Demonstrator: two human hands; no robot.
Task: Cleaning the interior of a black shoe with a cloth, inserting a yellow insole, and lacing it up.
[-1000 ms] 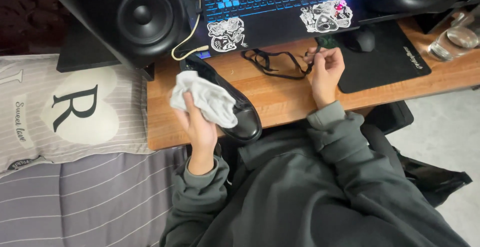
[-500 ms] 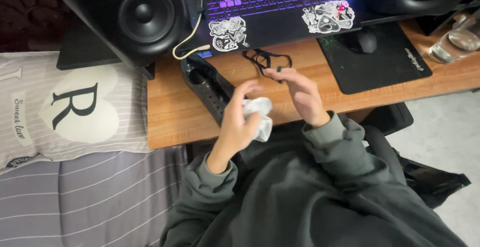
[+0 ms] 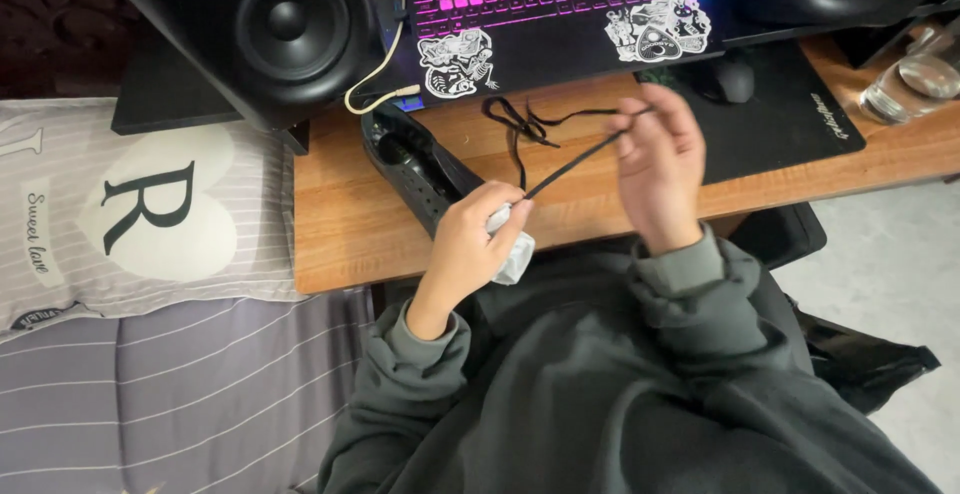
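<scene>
Black shoelace (image 3: 575,161) taut between both hands, above desk edge (image 3: 330,279).

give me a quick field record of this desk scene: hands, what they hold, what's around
left hand: left hand pinches a black shoelace and clutches a white cloth
right hand: right hand pinches the lace higher up, pulling it taut between both hands
lace end: loose loops lie on the wooden desk
shoe: black shoe on the desk, beside the left hand
behind: laptop with pink-lit keys and stickers, black speaker
right side: mouse on a black mat, glass
left side: striped pillow
</scene>
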